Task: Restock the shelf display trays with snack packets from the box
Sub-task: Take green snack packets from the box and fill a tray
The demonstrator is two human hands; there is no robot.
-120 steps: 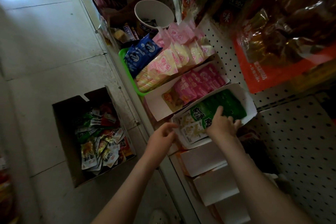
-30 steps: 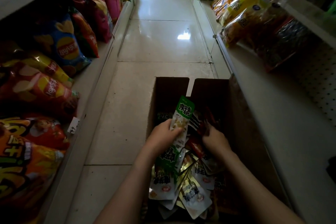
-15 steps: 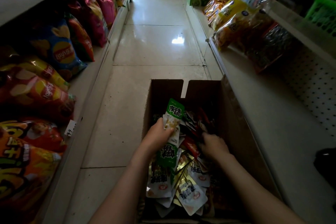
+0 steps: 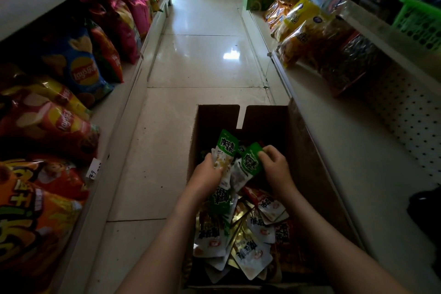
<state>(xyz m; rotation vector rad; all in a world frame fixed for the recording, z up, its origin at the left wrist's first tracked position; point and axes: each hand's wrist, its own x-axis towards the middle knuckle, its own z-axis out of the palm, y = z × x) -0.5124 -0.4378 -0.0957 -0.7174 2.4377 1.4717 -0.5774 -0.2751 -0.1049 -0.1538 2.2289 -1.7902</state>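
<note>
The left hand (image 4: 207, 174) has its grip clamped on a stack (image 4: 225, 148) of green-topped packets, fingers curled round the lower halves so that the tops stand up. Just beside it, the right hand (image 4: 274, 167) pinches one green packet (image 4: 250, 162) by its edge, grip closed on it; this packet overlaps the stack. Both hands are over the open box (image 4: 307, 155) on the floor (image 4: 202, 64). Below them in the box lies a loose heap (image 4: 253, 250) of white, gold and red packets. Chip bags (image 4: 81, 71) fill the left shelf. More bags (image 4: 303, 31) sit on the right shelf, with a green basket (image 4: 420, 19) on the shelf above them.
</note>
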